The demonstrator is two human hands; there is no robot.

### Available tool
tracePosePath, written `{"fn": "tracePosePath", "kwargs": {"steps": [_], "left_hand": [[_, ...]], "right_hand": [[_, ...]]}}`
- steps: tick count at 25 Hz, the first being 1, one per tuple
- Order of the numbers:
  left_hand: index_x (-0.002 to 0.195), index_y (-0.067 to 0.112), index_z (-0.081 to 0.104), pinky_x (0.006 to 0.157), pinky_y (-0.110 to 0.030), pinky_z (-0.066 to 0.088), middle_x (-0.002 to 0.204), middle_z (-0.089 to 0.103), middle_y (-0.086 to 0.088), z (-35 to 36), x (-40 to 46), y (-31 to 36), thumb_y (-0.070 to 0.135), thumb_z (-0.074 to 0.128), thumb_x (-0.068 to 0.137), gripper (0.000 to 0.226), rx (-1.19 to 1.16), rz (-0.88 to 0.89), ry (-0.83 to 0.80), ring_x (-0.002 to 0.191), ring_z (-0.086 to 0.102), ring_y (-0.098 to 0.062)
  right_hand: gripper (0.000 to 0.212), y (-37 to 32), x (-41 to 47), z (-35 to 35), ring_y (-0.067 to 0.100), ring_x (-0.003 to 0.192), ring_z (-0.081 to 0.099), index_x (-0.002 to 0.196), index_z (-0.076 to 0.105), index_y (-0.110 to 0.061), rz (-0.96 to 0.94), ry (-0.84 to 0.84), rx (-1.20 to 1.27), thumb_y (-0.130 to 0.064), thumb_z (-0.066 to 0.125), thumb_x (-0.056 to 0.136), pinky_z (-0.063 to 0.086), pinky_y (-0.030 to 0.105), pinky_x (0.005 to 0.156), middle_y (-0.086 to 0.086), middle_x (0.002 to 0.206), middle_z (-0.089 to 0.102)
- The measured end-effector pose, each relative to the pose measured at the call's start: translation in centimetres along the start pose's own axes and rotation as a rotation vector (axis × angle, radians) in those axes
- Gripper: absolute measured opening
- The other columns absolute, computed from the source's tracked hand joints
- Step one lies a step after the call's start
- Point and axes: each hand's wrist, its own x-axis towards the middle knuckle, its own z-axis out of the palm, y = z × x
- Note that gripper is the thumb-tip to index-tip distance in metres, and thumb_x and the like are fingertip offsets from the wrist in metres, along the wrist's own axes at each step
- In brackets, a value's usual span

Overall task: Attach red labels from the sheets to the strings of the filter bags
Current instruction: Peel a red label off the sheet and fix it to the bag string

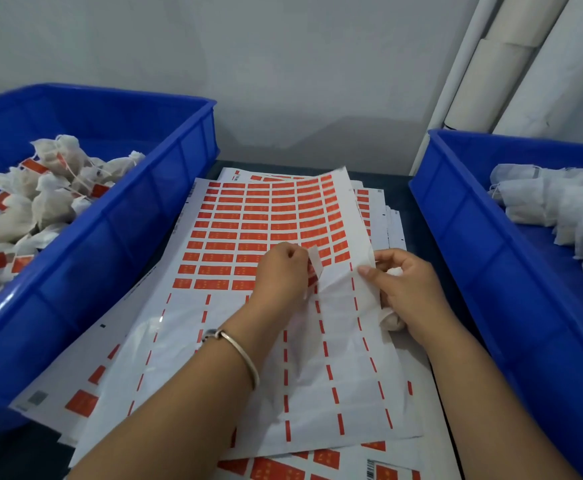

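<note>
A white sheet of red labels (248,223) lies on top of a stack between two blue bins; its near half is stripped of labels. My left hand (279,271) pinches a label (314,263) peeled up from the sheet, its white back showing. My right hand (408,289) holds the sheet's raised right edge with the thumb and grips a white filter bag (392,320) in the palm. The bag's string is not visible.
The blue bin on the left (117,216) holds filter bags with red labels on them (40,202). The blue bin on the right (473,216) holds plain white filter bags (567,209). More label sheets (318,462) lie under the top one. White tubes (498,64) lean at the back right.
</note>
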Motion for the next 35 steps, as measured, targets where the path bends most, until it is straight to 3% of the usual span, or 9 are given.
{"fn": "tracePosePath", "kwargs": {"steps": [3,6,9,13,16,22,26,29,35], "left_hand": [[0.121,0.015,0.053,0.066,-0.021,0.042,0.096,0.052,0.003,-1.1,0.2,0.2,0.023,0.056,0.093,0.029,-0.159,-0.133,0.047,0.074,0.054,-0.015],[0.129,0.005,0.048,0.078,-0.03,0.053,0.102,0.058,-0.003,-2.4,0.1,0.1,0.017,0.056,0.092,0.039,-0.301,-0.163,-0.091,0.083,0.06,-0.019],[0.13,0.02,0.048,0.084,-0.029,0.052,0.121,0.056,0.004,-2.7,0.0,-0.6,0.015,0.069,0.083,0.051,-0.196,-0.155,0.055,0.098,0.06,-0.019],[0.104,0.023,0.053,0.062,-0.021,0.055,0.085,0.059,0.007,-3.6,-0.4,-0.7,0.021,0.06,0.091,0.016,-0.496,-0.291,0.058,0.075,0.064,-0.016],[0.086,0.025,0.053,0.051,-0.019,0.052,0.081,0.057,0.006,-3.7,-0.3,-1.1,0.024,0.059,0.091,0.009,-0.601,-0.34,0.049,0.073,0.063,-0.016],[0.077,0.024,0.06,0.077,-0.031,0.057,0.074,0.067,0.007,-4.0,-0.5,-1.6,0.025,0.057,0.092,0.015,-0.672,-0.182,0.057,0.081,0.067,-0.017],[0.095,0.02,0.065,0.077,-0.031,0.057,0.087,0.073,0.001,-4.0,-1.7,-1.8,0.027,0.051,0.095,0.016,-0.627,-0.05,-0.08,0.083,0.071,-0.018],[0.089,0.022,0.065,0.067,-0.023,0.054,0.079,0.072,0.006,-3.2,-2.5,-1.9,0.028,0.049,0.096,0.019,-0.444,0.018,-0.125,0.074,0.07,-0.013],[0.082,0.024,0.065,0.057,-0.019,0.047,0.077,0.069,0.002,-3.0,-2.8,-2.1,0.029,0.051,0.094,0.019,-0.27,0.074,-0.185,0.07,0.066,-0.016]], "right_hand": [[0.007,0.1,0.2,-0.4,0.008,0.072,0.068,0.085,0.066,-0.029,0.089,0.017,-0.045,-0.029,0.071,0.082,0.051,0.02,0.048,-0.013,0.086,0.068],[0.012,-0.4,0.3,-1.0,0.009,0.053,0.065,0.076,0.069,-0.02,0.124,0.041,-0.13,-0.028,0.068,0.085,0.043,0.017,0.04,-0.008,0.069,0.067],[0.016,-1.4,0.0,-1.9,0.009,0.069,0.059,0.074,0.069,-0.024,0.026,0.089,-0.247,-0.029,0.065,0.088,0.037,0.018,0.052,-0.009,0.075,0.066],[0.015,-4.0,-1.7,-3.1,-0.002,0.074,0.06,0.074,0.065,-0.036,-0.195,0.1,-0.237,-0.027,0.066,0.086,0.036,0.009,0.059,-0.025,0.077,0.064],[0.005,-6.0,-3.4,-3.3,-0.015,0.07,0.059,0.08,0.069,-0.032,-0.304,0.1,-0.164,-0.028,0.071,0.077,0.042,0.002,0.052,-0.031,0.066,0.065],[0.016,-9.0,-6.2,-0.5,0.001,0.065,0.066,0.072,0.071,-0.026,-0.4,-0.145,0.042,-0.038,0.061,0.067,0.048,0.006,0.059,-0.013,0.07,0.072],[0.009,-6.5,-6.3,2.5,-0.001,0.076,0.066,0.07,0.07,-0.032,-0.346,-0.252,0.031,-0.039,0.065,0.065,0.051,0.009,0.067,-0.019,0.077,0.072],[0.012,-4.5,-5.6,3.6,-0.008,0.089,0.062,0.073,0.067,-0.04,-0.311,-0.205,-0.025,-0.029,0.072,0.074,0.046,0.002,0.069,-0.028,0.082,0.069],[0.017,-3.2,-4.1,4.1,0.0,0.086,0.064,0.073,0.066,-0.037,-0.251,-0.047,0.004,-0.023,0.074,0.079,0.05,0.013,0.072,-0.02,0.087,0.068]]}}
